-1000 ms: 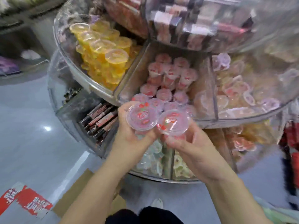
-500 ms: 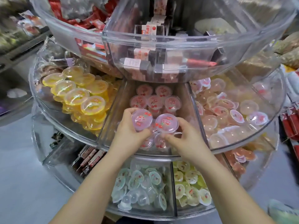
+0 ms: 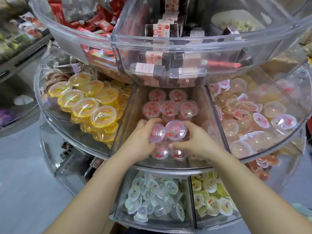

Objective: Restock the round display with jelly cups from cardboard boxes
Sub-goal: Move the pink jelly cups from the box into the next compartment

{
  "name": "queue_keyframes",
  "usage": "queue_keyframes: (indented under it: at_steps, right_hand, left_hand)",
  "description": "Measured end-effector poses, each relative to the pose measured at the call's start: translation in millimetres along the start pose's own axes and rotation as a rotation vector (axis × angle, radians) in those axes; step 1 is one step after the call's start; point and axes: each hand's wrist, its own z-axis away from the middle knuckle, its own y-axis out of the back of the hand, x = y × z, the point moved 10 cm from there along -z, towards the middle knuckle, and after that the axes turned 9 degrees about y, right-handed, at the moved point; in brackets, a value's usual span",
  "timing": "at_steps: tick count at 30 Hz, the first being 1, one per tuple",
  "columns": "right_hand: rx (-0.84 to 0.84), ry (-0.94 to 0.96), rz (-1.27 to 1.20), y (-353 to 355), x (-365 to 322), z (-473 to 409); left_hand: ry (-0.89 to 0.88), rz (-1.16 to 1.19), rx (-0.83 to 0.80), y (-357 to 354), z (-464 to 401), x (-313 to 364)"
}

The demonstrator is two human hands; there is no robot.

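Both hands were inside the middle wedge compartment of the clear round display [image 3: 219, 168], on its middle tier. The left hand [image 3: 140, 141] was closed around a pink jelly cup [image 3: 157, 133], fingers curled over its far side and thumb at the near side. The right hand [image 3: 197, 142] was clamped on a second pink cup [image 3: 175, 131], which sat just beside the first, their lids touching. Both held cups were lid-up and slightly tilted, above two more pink cups [image 3: 159, 153] lying near the compartment's front edge.

Toward the back of the same compartment stood a group of upright pink cups [image 3: 168, 108] with cherry-printed lids, three in a row and two behind them, close against each other. Whether the held cups rested on the ones below could not be told, as the hands hid the contact.

In the compartment to the left, along the tier's left edge, yellow jelly cups [image 3: 86, 107] were stacked in overlapping rows. The compartment to the right held a loose heap of pale pink and clear cups [image 3: 253, 122] (some upside down, some on their sides). On the bottom tier, under the forearms, one section held bluish-clear cups [image 3: 152, 198] and the one to its right held green-yellow cups [image 3: 212, 195]. The top tier [image 3: 168, 39] carried boxed and red wrapped snacks behind its clear wall
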Motion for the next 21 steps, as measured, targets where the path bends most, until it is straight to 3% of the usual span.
queue_keyframes:
  at_steps: [5,12,21]
  right_hand:
    - [0.103,-0.034,0.282,8.1,-3.5,-1.4]
    - [0.044,0.054,0.111,3.1,-8.2,-10.8]
    - [-0.007,0.046,0.145,-4.0,-6.2,-17.3]
  left_hand:
    - [0.080,-0.011,0.144,9.2,-1.3,-2.0]
    - [-0.055,-0.083,0.220,20.9,10.5,9.8]
    - [-0.097,-0.348,0.378,28.8,21.7,23.7]
